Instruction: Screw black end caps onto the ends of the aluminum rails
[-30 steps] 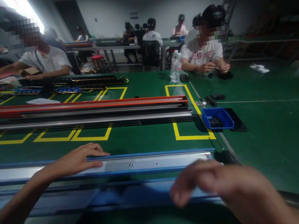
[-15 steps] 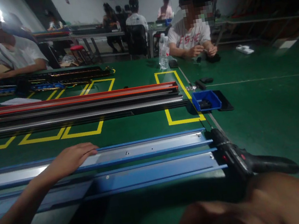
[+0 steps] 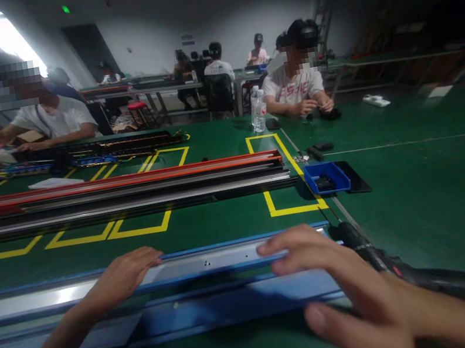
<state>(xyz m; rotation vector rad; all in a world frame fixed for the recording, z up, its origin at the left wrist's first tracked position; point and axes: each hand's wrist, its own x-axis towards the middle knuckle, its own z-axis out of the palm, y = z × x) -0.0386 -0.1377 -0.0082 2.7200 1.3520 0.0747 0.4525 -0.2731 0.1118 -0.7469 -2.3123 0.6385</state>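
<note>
Two long blue-edged metal rails lie side by side across the green table in front of me. My left hand (image 3: 120, 277) rests palm down on the far rail (image 3: 219, 256), fingers stretched out. Over the right end of the near rail (image 3: 237, 307) my right hand (image 3: 345, 291) reaches with spread fingers, the fingertips touching the far rail, nothing held. A black power screwdriver (image 3: 410, 275) lies on the table just right of the rails' ends, partly hidden behind my right hand.
Farther back lie long red, silver and black rails (image 3: 128, 191) over yellow floor-style markings. A blue bin (image 3: 326, 177) with small parts stands at their right end. A water bottle (image 3: 256, 110) and seated people working are at the far side and left.
My right hand has come back up from the bottom edge and now lies over the rails' right end. My left hand stays on the far rail. The view has tilted upward.
</note>
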